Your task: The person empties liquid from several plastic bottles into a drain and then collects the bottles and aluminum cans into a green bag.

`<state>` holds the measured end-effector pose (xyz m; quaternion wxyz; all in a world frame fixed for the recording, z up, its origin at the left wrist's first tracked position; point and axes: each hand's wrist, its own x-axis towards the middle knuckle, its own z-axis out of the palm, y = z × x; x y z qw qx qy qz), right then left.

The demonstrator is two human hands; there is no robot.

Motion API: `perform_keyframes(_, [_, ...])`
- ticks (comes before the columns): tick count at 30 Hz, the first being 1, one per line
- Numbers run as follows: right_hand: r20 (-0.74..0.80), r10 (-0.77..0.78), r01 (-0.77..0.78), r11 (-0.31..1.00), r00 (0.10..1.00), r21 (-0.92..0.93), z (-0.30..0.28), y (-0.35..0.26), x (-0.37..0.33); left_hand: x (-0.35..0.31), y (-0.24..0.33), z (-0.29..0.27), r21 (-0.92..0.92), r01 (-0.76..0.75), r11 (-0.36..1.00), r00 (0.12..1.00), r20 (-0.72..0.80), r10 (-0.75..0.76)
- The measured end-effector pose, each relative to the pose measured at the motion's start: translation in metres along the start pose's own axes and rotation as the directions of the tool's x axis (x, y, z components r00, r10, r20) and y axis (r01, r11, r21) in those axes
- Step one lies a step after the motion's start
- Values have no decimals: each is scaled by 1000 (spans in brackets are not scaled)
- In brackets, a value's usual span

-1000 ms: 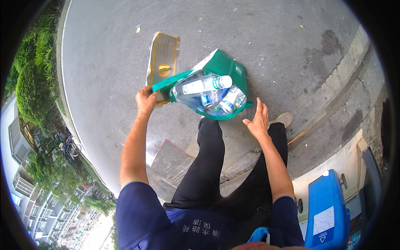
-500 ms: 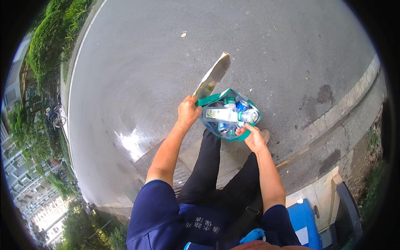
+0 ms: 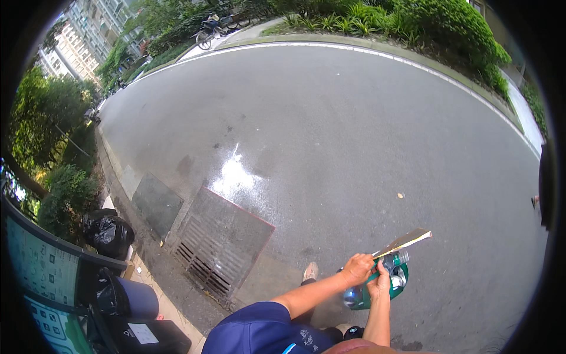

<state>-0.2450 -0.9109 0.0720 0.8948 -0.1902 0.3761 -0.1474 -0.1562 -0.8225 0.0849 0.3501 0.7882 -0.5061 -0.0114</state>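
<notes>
A clear bag with green trim (image 3: 398,290) hangs in front of my legs, at the lower right. Drink bottles and cans show inside it, with a clear plastic bottle (image 3: 402,258) near its rim. My left hand (image 3: 357,269) is closed round a flat, thin cardboard piece (image 3: 407,240), which sticks out to the right above the bag. The bag's handle appears caught in the same grip, partly hidden by the fingers. Right beside it, my right hand (image 3: 379,284) is closed at the bag's top edge, its fingers pointing up toward the left hand.
A drain grate (image 3: 203,268) lies in the road to the left. Beyond it stand a dark blue bucket (image 3: 140,297), a black bin (image 3: 168,339), a stuffed black rubbish bag (image 3: 112,236) and an information board (image 3: 44,265). A two-wheeler (image 3: 205,38) is parked across the road.
My view has swung left, bringing the drain and bins into sight. My right hand has moved from the bag's near right side to beside the left hand; the cardboard now points more rightward.
</notes>
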Motion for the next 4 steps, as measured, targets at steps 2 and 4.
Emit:
perform_keyframes(2, [13,11,-10,999,1000,-43,57,9,29,17,-37,-26,12,36,999,999,-36,-35])
perform_keyframes(4, [88,79,-71,993,993,-94,97,10,63,40,-72,-59,57,68,996,995,-84,-63])
